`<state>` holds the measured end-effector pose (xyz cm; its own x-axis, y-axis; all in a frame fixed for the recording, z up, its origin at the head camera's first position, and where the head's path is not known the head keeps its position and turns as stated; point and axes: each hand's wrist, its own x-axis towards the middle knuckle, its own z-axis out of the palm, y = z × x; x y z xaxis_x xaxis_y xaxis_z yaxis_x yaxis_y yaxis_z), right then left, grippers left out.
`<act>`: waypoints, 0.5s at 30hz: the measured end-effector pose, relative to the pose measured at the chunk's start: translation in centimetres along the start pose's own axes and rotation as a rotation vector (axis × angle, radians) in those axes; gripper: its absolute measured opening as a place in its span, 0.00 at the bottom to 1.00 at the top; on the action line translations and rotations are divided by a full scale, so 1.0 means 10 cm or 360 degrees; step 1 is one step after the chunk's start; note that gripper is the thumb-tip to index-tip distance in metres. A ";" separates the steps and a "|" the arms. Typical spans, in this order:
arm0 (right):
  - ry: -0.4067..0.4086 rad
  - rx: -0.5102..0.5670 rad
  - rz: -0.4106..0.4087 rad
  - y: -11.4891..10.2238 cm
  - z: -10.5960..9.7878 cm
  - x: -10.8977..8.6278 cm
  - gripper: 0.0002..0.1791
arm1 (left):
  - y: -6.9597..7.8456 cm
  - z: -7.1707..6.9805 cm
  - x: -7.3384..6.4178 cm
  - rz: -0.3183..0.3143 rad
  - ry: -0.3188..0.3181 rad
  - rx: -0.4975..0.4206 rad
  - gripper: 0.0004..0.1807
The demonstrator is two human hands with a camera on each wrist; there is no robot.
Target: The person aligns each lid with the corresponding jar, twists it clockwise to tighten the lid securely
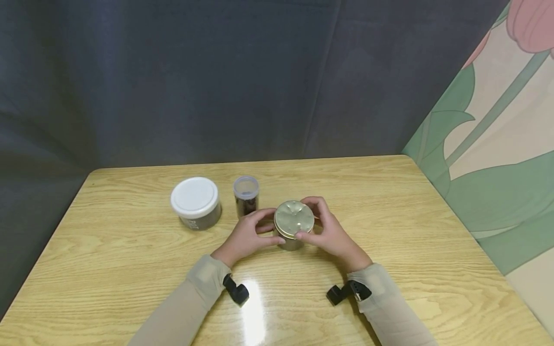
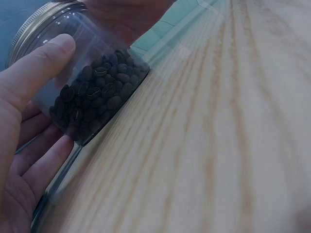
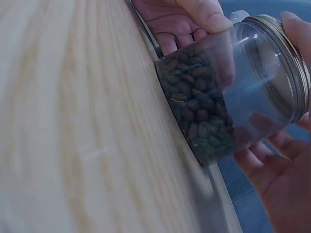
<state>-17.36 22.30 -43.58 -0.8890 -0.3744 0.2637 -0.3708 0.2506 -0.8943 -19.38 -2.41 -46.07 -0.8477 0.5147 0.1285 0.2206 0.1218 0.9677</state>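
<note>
A clear jar stands upright on the table, its lower part filled with dark coffee beans (image 3: pixel 194 104). Its gold metal lid (image 1: pixel 294 218) sits on top, dented in the middle. From the left, my left hand (image 1: pixel 247 236) holds the jar's side, thumb on the clear wall (image 2: pixel 87 41) and fingers behind it. On the other side, my right hand (image 1: pixel 332 234) grips the lid's rim between thumb and fingers. The left wrist view hides part of the right hand behind the jar.
Left of the jar, a slim clear-topped container (image 1: pixel 246 194) with dark contents stands near my left hand. Farther left is a grey tub (image 1: pixel 203 221) with a white lid. Behind the wooden table (image 1: pixel 130 269) hangs a dark curtain (image 1: pixel 207 81).
</note>
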 end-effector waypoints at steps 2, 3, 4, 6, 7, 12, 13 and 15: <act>-0.0013 -0.0004 -0.0017 0.01 0.00 0.00 0.41 | 0.00 0.00 0.00 -0.0004 0.0001 -0.0001 0.40; -0.0023 -0.0014 -0.0033 0.01 0.00 -0.01 0.41 | -0.01 0.00 0.00 -0.0005 0.0002 0.0001 0.40; -0.0034 -0.0023 -0.0051 0.02 -0.01 -0.01 0.41 | -0.01 0.00 0.00 -0.0004 0.0004 0.0002 0.40; -0.0060 -0.0048 -0.0097 0.02 -0.02 -0.01 0.40 | -0.01 0.00 0.00 -0.0005 0.0004 0.0005 0.40; -0.0072 -0.0062 -0.0120 0.02 -0.02 -0.01 0.40 | -0.01 0.00 0.00 -0.0005 0.0005 0.0007 0.40; -0.0113 -0.0114 -0.0182 0.01 -0.04 -0.02 0.36 | -0.01 -0.01 0.00 -0.0006 0.0001 0.0017 0.40; -0.0118 -0.0116 -0.0182 0.01 -0.04 -0.02 0.36 | -0.02 -0.01 0.00 -0.0005 0.0001 0.0020 0.40; -0.0120 -0.0116 -0.0173 0.01 -0.04 -0.02 0.35 | -0.02 -0.01 0.01 -0.0003 0.0001 0.0022 0.40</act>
<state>-17.35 22.75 -43.56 -0.8209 -0.4683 0.3268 -0.4846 0.2683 -0.8326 -19.50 -2.46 -46.23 -0.8485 0.5137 0.1271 0.2259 0.1345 0.9648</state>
